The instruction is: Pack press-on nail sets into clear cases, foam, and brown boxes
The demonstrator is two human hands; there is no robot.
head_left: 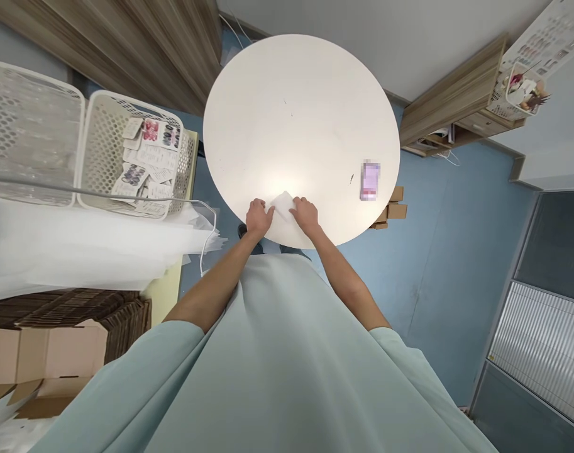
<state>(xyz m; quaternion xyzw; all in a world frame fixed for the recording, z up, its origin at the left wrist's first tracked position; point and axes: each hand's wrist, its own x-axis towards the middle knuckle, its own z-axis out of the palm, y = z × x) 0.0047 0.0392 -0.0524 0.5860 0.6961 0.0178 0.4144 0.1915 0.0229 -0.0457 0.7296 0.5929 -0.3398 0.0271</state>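
A small white folded sheet (283,205), like paper or tissue, lies at the near edge of the round white table (300,119). One corner of it points away from me. At its left side is my left hand (259,217), fingers curled and thumb on the sheet's edge. My right hand (305,214) grips the opposite side in the same way, thumb inward. Both hands rest low over the tabletop. What the fingertips press against underneath is hidden. Over to the right on the table lies a blurred pinkish-purple rectangular object (370,180).
Left of me, a white basket (98,145) holds printed cards, beside another basket (32,126) of clear plastic. White sheets (79,245) are stacked in front, with flattened cardboard boxes (121,321) nearer. Small brown boxes (397,211) sit beyond the table's right edge. A cable (206,251) hangs at left.
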